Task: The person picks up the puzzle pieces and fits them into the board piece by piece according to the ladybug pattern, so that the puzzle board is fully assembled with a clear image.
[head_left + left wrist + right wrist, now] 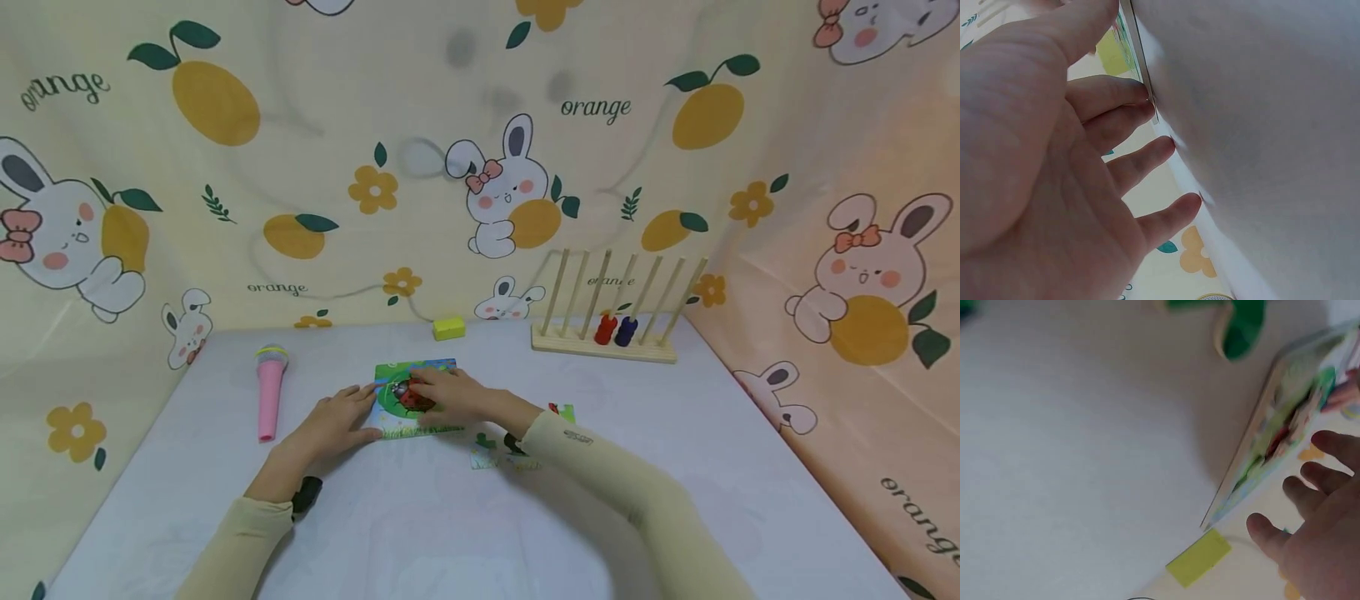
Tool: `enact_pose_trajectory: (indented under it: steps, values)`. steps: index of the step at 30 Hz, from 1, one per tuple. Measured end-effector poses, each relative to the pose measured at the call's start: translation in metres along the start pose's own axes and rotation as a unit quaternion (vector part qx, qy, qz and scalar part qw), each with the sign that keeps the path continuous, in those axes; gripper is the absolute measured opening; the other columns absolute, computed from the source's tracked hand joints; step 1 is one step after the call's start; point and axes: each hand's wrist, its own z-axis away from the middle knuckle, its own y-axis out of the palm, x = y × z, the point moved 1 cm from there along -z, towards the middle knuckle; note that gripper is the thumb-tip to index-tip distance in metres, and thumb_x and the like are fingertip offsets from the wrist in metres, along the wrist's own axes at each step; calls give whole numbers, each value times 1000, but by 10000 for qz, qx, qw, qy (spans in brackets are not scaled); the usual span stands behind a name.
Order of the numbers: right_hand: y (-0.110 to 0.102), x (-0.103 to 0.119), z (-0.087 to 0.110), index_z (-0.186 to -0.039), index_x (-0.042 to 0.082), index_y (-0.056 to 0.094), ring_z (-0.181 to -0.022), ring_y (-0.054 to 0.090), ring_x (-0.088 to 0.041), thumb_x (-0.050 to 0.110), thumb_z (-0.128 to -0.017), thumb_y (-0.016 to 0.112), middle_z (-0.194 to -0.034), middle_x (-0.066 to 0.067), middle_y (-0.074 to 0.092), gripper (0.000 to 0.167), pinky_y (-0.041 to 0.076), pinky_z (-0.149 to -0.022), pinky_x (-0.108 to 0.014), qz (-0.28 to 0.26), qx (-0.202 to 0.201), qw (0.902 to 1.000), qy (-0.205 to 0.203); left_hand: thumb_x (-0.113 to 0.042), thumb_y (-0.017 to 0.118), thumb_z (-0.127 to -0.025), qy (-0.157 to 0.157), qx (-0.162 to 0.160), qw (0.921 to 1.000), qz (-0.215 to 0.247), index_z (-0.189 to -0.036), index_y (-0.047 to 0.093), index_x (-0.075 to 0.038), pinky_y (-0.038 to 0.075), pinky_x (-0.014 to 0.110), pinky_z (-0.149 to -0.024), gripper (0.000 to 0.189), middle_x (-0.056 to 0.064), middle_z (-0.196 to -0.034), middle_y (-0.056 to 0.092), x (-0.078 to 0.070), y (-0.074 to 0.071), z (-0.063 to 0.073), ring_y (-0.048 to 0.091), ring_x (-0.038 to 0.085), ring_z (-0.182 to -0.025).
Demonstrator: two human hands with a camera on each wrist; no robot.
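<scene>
A puzzle board (pixel 397 428) with a ladybug picture (pixel 406 395) lies flat on the table. My left hand (pixel 333 423) rests at its left side, fingers loosely spread, and in the left wrist view fingertips (pixel 1146 92) touch the board's edge (pixel 1141 56). Above the board's right half is my right hand (pixel 453 397), its fingers over the ladybug. The right wrist view shows those fingers (pixel 1302 495) apart and slightly bent beside the board's face (pixel 1272 440). Right of the board lie loose green puzzle pieces (pixel 486 442), partly hidden by the right forearm.
A pink toy microphone (pixel 270 398) lies at the left. At the back sit a yellow block (pixel 449 328) and a wooden peg rack (pixel 603 346) bearing a red bear-shaped piece (pixel 606 330) and a blue one (pixel 626 332). A printed curtain (pixel 420 100) hangs behind the table.
</scene>
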Motion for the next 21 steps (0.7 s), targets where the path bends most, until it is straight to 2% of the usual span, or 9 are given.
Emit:
enact_pose_trajectory:
  steps: [7,13,21]
  values:
    - [8,7,17,-160,12,20,-153,3,-27,63,-94,53,-167,-12,3,89,10,-119,-57,-322,271,9990,-162,-43,67,-94,52,-48,10000,-30,-144,46,8,37,69,-100,75,24,-154,38,0,0,-1,35,49,-139]
    - [13,9,19,-160,11,15,-153,1,-28,64,-97,47,-167,-10,0,88,9,-119,-58,-279,328,9989,-202,-44,67,-94,-68,50,10000,16,-145,45,7,35,69,-102,76,23,-155,37,1,0,-2,34,48,-140]
    - [15,12,18,-161,13,16,-153,-1,-26,66,-98,39,-168,-6,2,85,10,-117,-62,-116,423,9990,-131,-44,67,-94,34,-31,10000,-11,-144,46,8,36,68,-101,75,23,-154,38,0,1,0,35,49,-139]
